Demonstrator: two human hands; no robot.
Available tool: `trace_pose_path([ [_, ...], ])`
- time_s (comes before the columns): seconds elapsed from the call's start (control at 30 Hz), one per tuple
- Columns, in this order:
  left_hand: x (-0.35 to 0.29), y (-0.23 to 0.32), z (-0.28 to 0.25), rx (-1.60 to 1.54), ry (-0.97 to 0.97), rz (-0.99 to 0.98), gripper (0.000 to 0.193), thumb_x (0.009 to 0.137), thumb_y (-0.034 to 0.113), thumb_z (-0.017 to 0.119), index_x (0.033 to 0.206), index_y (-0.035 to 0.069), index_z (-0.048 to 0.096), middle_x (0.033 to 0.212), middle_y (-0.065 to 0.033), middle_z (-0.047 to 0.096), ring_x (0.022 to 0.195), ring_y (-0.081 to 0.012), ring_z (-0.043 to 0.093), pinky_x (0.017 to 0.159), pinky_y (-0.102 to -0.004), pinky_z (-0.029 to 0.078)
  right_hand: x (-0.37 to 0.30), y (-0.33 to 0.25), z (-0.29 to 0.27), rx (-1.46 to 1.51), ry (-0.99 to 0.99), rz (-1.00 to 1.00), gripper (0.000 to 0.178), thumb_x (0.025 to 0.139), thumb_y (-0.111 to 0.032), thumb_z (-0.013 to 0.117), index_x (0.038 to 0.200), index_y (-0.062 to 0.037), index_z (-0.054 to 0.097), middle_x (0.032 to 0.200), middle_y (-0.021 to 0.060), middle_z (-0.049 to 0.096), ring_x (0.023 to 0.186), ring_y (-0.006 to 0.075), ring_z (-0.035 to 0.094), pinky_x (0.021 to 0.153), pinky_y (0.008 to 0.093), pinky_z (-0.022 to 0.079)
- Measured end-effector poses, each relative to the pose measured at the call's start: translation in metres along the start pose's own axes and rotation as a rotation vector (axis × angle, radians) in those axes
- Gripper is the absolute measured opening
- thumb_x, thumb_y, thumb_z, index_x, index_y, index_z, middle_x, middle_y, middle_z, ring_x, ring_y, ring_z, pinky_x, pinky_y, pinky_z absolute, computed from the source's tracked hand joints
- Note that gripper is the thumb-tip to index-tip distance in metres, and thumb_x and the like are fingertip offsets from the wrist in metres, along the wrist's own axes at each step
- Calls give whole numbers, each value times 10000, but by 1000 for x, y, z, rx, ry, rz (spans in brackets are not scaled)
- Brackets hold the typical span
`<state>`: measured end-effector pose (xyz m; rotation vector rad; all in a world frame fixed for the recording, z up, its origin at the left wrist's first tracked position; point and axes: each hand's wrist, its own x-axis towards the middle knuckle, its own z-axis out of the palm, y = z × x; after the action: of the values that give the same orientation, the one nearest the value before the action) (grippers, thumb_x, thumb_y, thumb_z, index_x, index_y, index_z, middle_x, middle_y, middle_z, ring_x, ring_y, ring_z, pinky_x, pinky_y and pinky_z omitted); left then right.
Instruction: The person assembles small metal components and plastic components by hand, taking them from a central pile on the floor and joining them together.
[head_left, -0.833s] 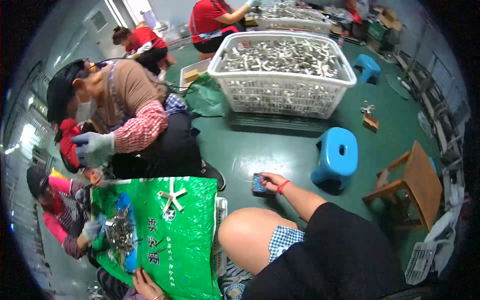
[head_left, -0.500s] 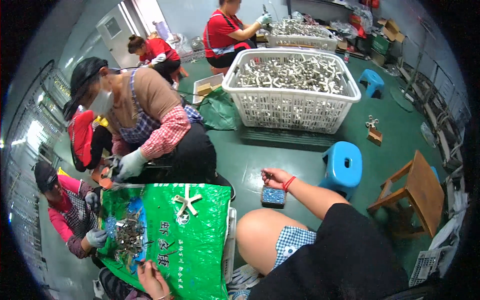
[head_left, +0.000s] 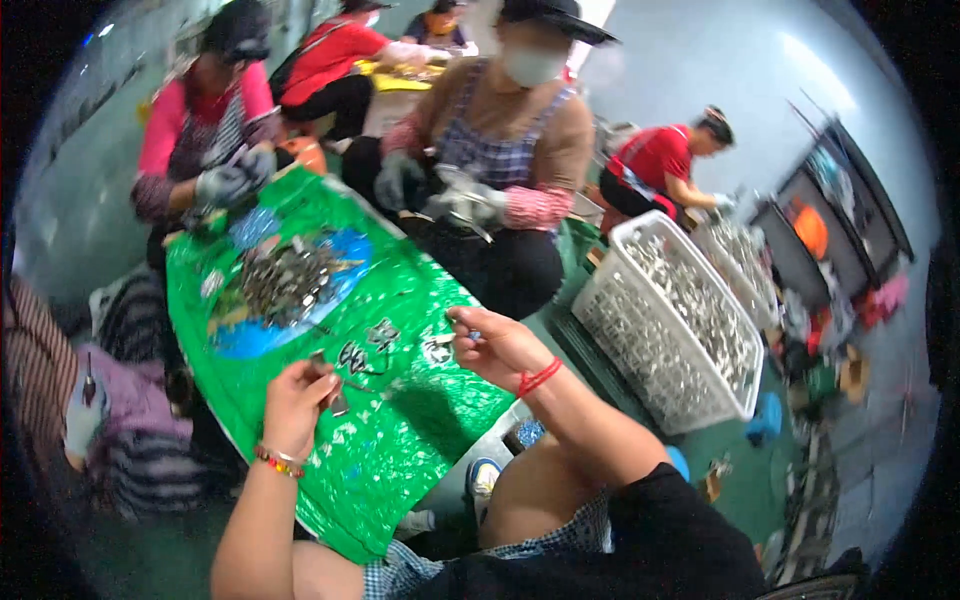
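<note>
My left hand point(head_left: 297, 408) is closed on a small flat metal piece point(head_left: 332, 388), held above the green plastic sheet point(head_left: 410, 400). To its right, my right hand point(head_left: 500, 350) is raised over the sheet's right side with thumb and fingers pinched. Small blue pieces point(head_left: 474, 336) show between those fingers; anything else in the grip is too blurred to make out. Beyond my left hand lies a pile of small metal parts point(head_left: 285, 282) on a blue patch of the sheet. A heap of small blue pieces point(head_left: 254, 228) lies past that pile.
Across the sheet sit two co-workers, one in a brown top point(head_left: 556, 130) and one in pink sleeves point(head_left: 165, 140), both wearing gloves. A white basket point(head_left: 655, 345) full of metal parts stands at right. Near my knee is a box of blue pieces point(head_left: 528, 433).
The view has swung left toward the sheet. My right hand has moved from the box of blue pieces to above the sheet. My left hand now holds the metal piece away from the pile.
</note>
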<state>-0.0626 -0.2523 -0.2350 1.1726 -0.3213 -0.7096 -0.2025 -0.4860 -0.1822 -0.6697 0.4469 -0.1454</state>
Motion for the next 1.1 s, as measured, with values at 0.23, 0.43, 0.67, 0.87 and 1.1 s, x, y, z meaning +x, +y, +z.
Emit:
trace_pose_path([
  [0.23, -7, 1, -16, -103, 11, -29, 117, 783, 36, 615, 888, 1, 574, 811, -38, 605, 694, -99, 575, 616, -221, 470, 54, 75, 45, -141, 26, 105, 135, 850, -130, 560, 934, -26, 540, 790, 42, 537, 614, 98, 471, 524, 199, 382],
  [0.43, -5, 1, -27, -54, 83, -59, 144, 773, 36, 626, 897, 4, 559, 782, -27, 594, 667, -101, 571, 597, -225, 465, 77, 87, 54, -122, -60, 111, 105, 835, -56, 534, 925, -29, 487, 889, 96, 583, 656, 129, 523, 576, 225, 451],
  [0.67, 2, -5, -27, 24, 99, -68, 148, 762, 36, 637, 839, 31, 511, 738, -29, 566, 626, -111, 559, 571, -222, 450, 88, 87, 56, -200, -128, 113, 186, 863, -110, 545, 1028, -27, 516, 973, 99, 593, 690, 122, 521, 637, 227, 470],
  [0.87, 4, -8, -26, -3, 87, -87, 132, 771, 40, 632, 857, 11, 537, 768, -41, 595, 643, -103, 569, 582, -223, 458, 85, 101, 44, -247, -211, 141, 55, 789, -49, 622, 838, -71, 608, 785, 19, 601, 682, 105, 531, 616, 217, 413],
  [1.1, 4, -14, -22, -15, 86, -88, 153, 761, 33, 617, 894, 12, 544, 796, -37, 600, 683, -98, 569, 602, -222, 455, 79, 101, 43, -295, -190, 155, 93, 760, -10, 637, 837, -56, 611, 767, 40, 614, 628, 116, 554, 563, 225, 432],
])
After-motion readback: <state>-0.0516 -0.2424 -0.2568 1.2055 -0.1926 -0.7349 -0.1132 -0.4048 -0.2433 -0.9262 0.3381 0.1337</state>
